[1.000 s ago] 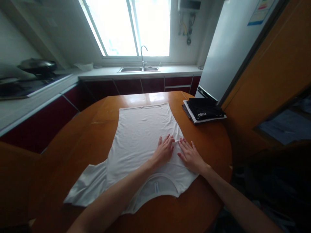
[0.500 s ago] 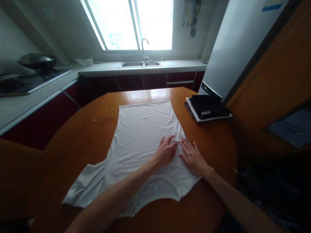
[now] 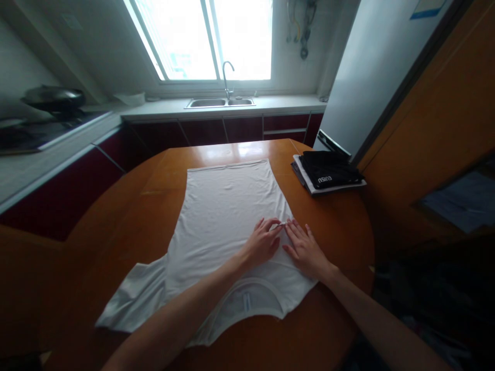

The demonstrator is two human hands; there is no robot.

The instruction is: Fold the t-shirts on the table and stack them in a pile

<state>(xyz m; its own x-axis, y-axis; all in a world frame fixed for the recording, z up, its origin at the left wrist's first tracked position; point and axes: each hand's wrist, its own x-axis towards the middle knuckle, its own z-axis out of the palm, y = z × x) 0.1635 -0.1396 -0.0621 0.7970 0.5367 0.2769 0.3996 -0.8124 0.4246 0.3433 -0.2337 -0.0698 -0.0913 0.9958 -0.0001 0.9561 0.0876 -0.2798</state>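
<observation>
A white T-shirt (image 3: 228, 201) lies spread on the wooden table (image 3: 154, 170), its hem toward the window and its neckline nearest me. One sleeve (image 3: 133, 293) sticks out on the left; no sleeve sticks out on the right side. My left hand (image 3: 263, 241) rests over the upper right part of the shirt, with thumb and forefinger pinching a small ridge of cloth. Right beside it, my right hand (image 3: 305, 250) lies flat on the shirt's right edge, fingers stretched out and fingertips close to the pinched cloth.
A stack of folded dark and white clothes (image 3: 328, 170) sits at the table's right rear. Beyond the table stand a counter with a sink (image 3: 220, 103) and tap, a stove with a covered pan (image 3: 54, 98) at left, and a fridge (image 3: 359, 67) at right.
My left forefinger and thumb have closed into a pinch that raises a small ridge of the shirt. My right hand stays flat in about the same place.
</observation>
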